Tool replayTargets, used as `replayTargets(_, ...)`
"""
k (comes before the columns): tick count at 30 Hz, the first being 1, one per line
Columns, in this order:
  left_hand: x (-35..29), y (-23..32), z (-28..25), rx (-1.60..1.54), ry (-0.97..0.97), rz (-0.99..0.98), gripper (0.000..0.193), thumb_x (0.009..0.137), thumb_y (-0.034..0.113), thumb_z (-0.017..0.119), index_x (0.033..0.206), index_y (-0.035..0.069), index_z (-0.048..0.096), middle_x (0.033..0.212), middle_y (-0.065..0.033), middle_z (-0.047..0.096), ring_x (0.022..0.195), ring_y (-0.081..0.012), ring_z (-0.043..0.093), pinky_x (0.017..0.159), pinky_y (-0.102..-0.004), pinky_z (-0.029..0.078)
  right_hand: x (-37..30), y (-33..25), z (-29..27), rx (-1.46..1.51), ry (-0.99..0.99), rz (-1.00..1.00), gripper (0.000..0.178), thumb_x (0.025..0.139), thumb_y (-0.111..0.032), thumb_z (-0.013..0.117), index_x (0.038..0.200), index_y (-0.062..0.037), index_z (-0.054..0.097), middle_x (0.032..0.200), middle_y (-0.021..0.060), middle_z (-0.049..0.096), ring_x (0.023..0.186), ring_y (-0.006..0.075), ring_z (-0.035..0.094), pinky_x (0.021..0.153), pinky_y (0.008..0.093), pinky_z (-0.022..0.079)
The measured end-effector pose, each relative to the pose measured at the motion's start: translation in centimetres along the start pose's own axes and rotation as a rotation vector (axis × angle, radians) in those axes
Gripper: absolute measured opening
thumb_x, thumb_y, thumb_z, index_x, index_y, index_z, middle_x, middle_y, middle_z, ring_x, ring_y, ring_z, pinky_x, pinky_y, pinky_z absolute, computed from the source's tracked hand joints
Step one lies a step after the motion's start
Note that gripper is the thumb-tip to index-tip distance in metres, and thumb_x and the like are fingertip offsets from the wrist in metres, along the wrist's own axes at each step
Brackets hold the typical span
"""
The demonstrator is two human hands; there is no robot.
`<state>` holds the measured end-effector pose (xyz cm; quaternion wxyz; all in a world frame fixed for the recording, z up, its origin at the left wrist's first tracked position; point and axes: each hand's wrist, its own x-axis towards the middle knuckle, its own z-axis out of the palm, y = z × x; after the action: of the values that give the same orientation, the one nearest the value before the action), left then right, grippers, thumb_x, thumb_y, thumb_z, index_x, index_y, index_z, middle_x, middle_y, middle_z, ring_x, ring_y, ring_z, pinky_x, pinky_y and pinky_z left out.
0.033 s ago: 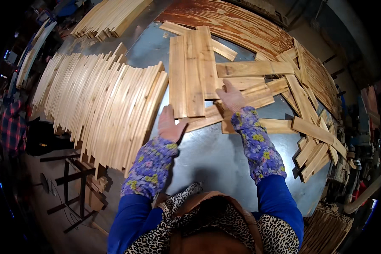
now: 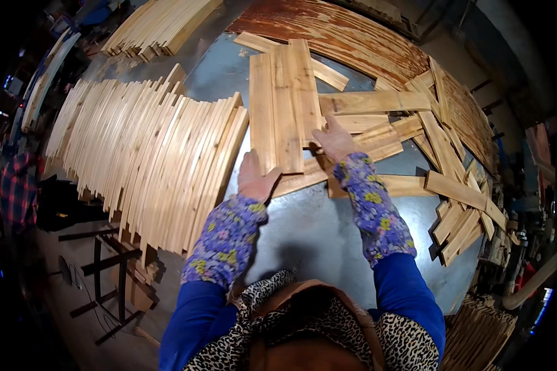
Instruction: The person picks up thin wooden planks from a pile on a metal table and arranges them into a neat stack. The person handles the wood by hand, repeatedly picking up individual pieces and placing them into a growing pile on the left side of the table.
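Observation:
Three flat wooden boards lie side by side, long edges together: a left board (image 2: 262, 111), a middle board (image 2: 286, 105) and a right board (image 2: 305, 86). The right one sits slightly farther from me. My left hand (image 2: 257, 178) rests against the lower left edge of the group, fingers stretched out and thumb spread along the near end. At the opposite side, my right hand (image 2: 336, 141) touches the lower right edge, its thumb and fingers apart. Neither hand is wrapped round a board. More loose boards (image 2: 377, 143) lie partly under the group and my right hand.
A long row of narrow wooden strips (image 2: 148, 148) stands close on the left, with another stack (image 2: 161, 28) behind. Crossing boards (image 2: 458, 191) pile up at the right of the grey metal table (image 2: 309, 229). A worn reddish-brown panel (image 2: 346, 31) borders the far side.
The boards have shifted very slightly right and toward me, with their seams looking tighter. My left hand has moved a little right, while my right hand has shifted slightly left.

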<state>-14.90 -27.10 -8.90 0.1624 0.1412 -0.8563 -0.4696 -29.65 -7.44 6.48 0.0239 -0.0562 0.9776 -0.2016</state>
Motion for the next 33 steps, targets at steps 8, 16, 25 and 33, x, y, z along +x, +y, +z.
replayTargets(8,7.5,2.8,3.0,0.029,-0.143,-0.257,0.114,0.072,0.056,0.09,0.158,-0.003,0.045,0.153,-0.0332,0.049,0.145,-0.0485,0.047,0.123,-0.0522,0.041,3.0,1.2,7.6,-0.089,0.222,0.305,0.099,0.086,-0.054,0.08,0.158,0.0046,0.045,0.138,0.0381,0.064,0.134,0.0513,0.059,0.117,0.0527,0.047)
replayTargets(16,-1.2,7.6,5.5,-0.065,-0.3,-0.205,0.12,0.074,0.052,0.091,0.163,-0.009,0.038,0.16,-0.0345,0.043,0.148,-0.0465,0.047,0.124,-0.0515,0.041,-5.5,11.4,2.4,0.099,0.123,0.359,0.082,0.086,-0.052,0.083,0.144,0.0033,0.065,0.127,0.025,0.076,0.12,0.039,0.072,0.106,0.0453,0.055)
replayTargets(25,-14.0,14.5,14.9,-0.625,-0.472,-0.046,0.093,0.091,0.022,0.079,0.166,-0.007,0.032,0.157,-0.0282,0.054,0.14,-0.038,0.06,0.117,-0.0428,0.049,-23.7,29.3,-9.5,0.613,0.258,0.741,0.05,0.082,-0.041,0.089,0.105,0.0009,0.074,0.08,0.0087,0.073,0.068,0.0221,0.069,0.062,0.0384,0.056)
replayTargets(33,-10.3,12.2,1.8,-0.433,-0.604,-0.152,0.075,0.103,0.017,0.063,0.167,-0.005,0.03,0.157,-0.0251,0.057,0.142,-0.0334,0.059,0.116,-0.0388,0.048,-31.6,12.6,-8.7,0.059,0.385,0.487,0.046,0.087,-0.045,0.082,0.102,-0.0037,0.068,0.089,0.0167,0.072,0.083,0.0353,0.072,0.077,0.0483,0.058)
